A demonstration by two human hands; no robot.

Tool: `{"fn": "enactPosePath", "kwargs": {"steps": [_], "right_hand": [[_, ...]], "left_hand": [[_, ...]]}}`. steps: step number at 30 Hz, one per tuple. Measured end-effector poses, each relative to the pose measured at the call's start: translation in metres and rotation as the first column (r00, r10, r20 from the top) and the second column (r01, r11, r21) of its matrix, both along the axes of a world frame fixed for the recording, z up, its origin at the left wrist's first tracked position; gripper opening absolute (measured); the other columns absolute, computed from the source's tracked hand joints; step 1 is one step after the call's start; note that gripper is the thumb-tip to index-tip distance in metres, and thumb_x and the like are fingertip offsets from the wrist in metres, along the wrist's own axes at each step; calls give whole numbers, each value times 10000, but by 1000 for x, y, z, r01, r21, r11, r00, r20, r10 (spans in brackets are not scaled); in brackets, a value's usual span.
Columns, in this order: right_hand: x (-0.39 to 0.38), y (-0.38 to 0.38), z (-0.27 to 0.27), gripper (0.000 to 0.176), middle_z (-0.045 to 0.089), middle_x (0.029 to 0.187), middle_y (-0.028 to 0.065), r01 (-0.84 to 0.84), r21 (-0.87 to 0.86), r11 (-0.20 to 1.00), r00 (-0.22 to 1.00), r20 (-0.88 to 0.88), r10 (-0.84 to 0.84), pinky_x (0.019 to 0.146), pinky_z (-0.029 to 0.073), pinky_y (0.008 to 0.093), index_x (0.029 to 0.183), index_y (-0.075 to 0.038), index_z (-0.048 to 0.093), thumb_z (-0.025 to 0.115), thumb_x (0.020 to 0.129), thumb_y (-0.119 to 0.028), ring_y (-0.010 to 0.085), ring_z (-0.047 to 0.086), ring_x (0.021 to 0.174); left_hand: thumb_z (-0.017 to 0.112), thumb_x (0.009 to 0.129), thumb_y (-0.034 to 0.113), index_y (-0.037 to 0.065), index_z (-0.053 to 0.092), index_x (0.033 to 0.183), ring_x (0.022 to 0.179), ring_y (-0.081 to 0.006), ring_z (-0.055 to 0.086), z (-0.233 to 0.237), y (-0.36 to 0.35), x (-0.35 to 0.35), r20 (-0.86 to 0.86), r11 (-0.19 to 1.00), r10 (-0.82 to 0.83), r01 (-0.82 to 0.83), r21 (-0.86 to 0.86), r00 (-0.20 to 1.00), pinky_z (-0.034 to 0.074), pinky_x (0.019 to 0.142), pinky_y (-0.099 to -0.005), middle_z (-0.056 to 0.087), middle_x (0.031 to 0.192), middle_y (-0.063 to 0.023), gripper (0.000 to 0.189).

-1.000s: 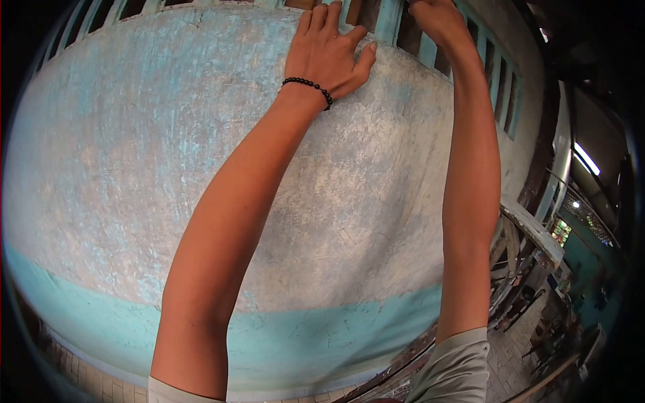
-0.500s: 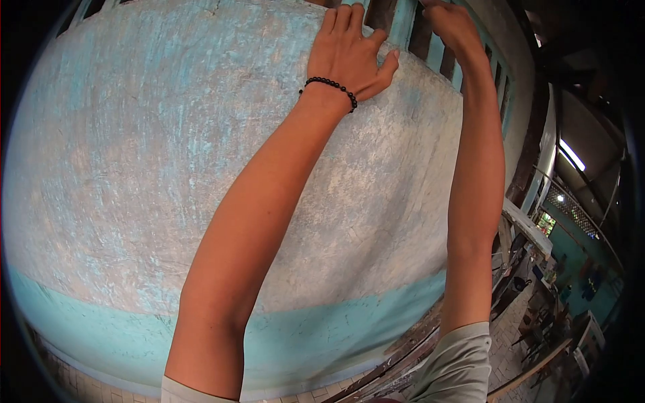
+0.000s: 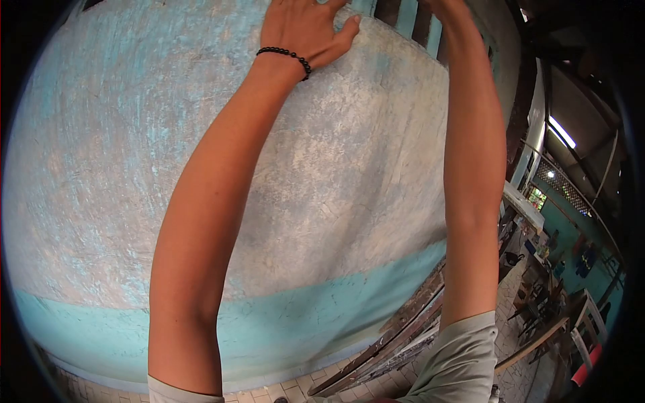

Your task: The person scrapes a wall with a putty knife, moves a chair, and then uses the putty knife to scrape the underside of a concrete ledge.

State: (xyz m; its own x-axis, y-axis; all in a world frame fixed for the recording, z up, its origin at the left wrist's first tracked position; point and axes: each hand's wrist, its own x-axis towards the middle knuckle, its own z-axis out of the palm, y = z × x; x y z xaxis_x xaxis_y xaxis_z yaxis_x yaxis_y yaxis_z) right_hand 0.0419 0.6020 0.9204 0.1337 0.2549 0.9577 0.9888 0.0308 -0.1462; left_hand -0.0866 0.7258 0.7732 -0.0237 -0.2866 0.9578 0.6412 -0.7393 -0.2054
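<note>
My left hand (image 3: 299, 28), with a black beaded bracelet (image 3: 285, 54) at the wrist, lies against the upper part of the painted wall (image 3: 322, 161). Its thumb is spread away from the other fingers, whose tips pass out of the top of the view; the hand is open. Over on the right, my right hand (image 3: 449, 7) is raised beside the blue slats (image 3: 408, 19) of an opening in the wall. Its fingers are cut off by the top edge, so what they hold or touch is hidden.
Long wooden boards (image 3: 376, 346) lean low along the wall at the right. A tiled floor (image 3: 269, 393) runs below. Farther right are wooden furniture pieces (image 3: 584, 322), a red object (image 3: 588, 366) and a lit tube lamp (image 3: 562, 132).
My left hand has shifted left and up in the view, its fingertips now out of frame. My right hand has also risen, hiding its fingers. The whole view has shifted slightly.
</note>
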Motion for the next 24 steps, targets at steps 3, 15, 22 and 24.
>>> {"fn": "enactPosePath", "kwargs": {"steps": [3,15,22,24], "right_hand": [[10,18,15,407,697,907,196,-83,22,996,997,9,83,561,452,459,1046,74,693,494,973,-273,248,567,603],[12,15,47,399,671,842,223,-24,-28,999,994,103,27,510,409,474,994,93,701,477,946,-234,243,555,569],[17,24,66,384,685,955,236,-112,-34,993,988,101,115,569,438,459,1081,108,673,485,962,-205,265,580,673],[21,33,75,381,689,1008,267,-63,-6,998,987,148,63,653,483,472,1087,114,672,478,958,-188,314,626,783]], "left_hand": [[583,928,419,52,720,1261,1367,-401,393,0,-1,0,-13,1000,21,-21,-20,1000,244,1209,-498,493,1426,-289,515],[572,945,441,106,697,1307,1441,-415,337,3,-18,-6,-85,977,104,-118,-179,991,221,1234,-508,425,1524,-284,509],[561,904,547,272,740,1282,1400,-332,388,7,12,4,64,982,186,-185,-21,980,265,1220,-452,461,1522,-167,500],[559,904,549,276,740,1281,1407,-328,377,7,13,2,46,985,172,-171,-20,984,259,1224,-445,458,1522,-158,499]]}}
